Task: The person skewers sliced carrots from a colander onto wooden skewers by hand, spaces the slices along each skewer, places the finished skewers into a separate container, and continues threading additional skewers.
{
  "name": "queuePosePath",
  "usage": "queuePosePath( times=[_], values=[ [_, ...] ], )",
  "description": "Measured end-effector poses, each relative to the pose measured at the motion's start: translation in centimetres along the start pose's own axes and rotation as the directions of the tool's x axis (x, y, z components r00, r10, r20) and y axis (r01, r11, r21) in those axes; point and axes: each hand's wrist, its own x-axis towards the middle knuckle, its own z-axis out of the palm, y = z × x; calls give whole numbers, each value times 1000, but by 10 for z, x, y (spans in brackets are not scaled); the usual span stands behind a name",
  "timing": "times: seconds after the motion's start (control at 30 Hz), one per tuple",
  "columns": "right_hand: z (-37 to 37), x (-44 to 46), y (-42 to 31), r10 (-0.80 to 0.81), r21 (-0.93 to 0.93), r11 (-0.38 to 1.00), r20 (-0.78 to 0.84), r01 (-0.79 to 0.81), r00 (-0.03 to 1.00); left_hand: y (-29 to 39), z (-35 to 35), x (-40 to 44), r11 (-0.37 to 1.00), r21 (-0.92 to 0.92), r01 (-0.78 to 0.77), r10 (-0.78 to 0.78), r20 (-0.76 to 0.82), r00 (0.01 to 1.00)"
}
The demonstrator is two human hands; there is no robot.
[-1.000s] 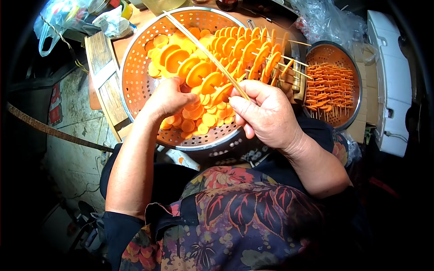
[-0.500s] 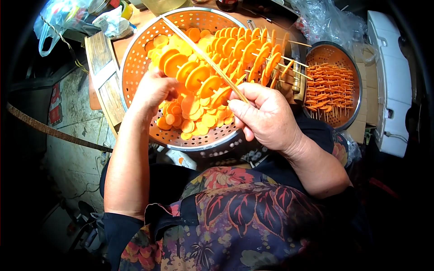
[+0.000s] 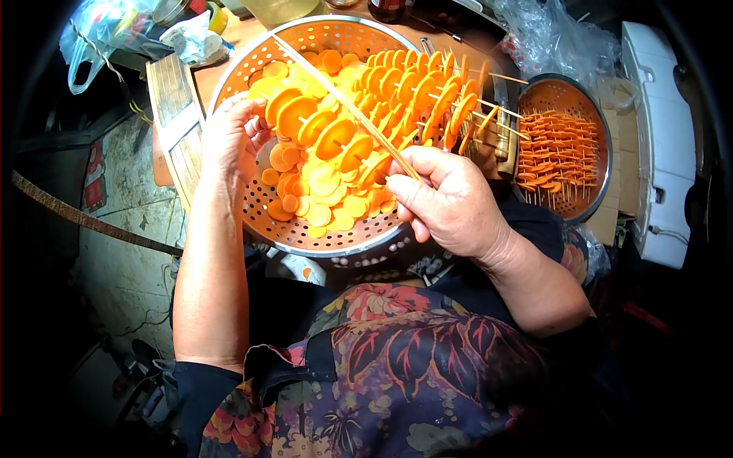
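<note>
My right hand [image 3: 450,200] is closed around several bare wooden skewers [image 3: 336,93] and the near end of a skewer threaded with orange slices [image 3: 314,127]. That threaded skewer slants up and left over a large perforated metal colander [image 3: 347,250]. At its far end my left hand [image 3: 238,137] has its fingers bent beside the last slice; whether they pinch the skewer tip or a slice is hidden. Loose orange slices [image 3: 324,179] lie heaped below. Several filled skewers [image 3: 424,90] rest on the colander's right side, their sticks poking over the rim.
A smaller perforated bowl [image 3: 608,153] with many filled skewers [image 3: 557,149] is at the right. A wooden board [image 3: 174,99] leans left of the colander. Plastic bags [image 3: 107,34] lie at the back left, clear plastic [image 3: 553,38] at the back right, and a white box [image 3: 657,145] far right.
My left hand has moved up and left, from beside the middle of the threaded skewer to its far end. My right hand has stayed nearly still with the skewers in it.
</note>
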Motion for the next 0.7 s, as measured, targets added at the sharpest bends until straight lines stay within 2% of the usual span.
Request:
queuePosePath(
  times=[0.2,0.7],
  values=[
    [1,-1,-1,8,30,1000,27,-9,1000,0,0,1,998,-46,-35,32,-56,998],
    [3,-2,-2,25,47,999,43,-27,999,-1,-9,4,992,-102,-79,75,-43,996]
  ],
)
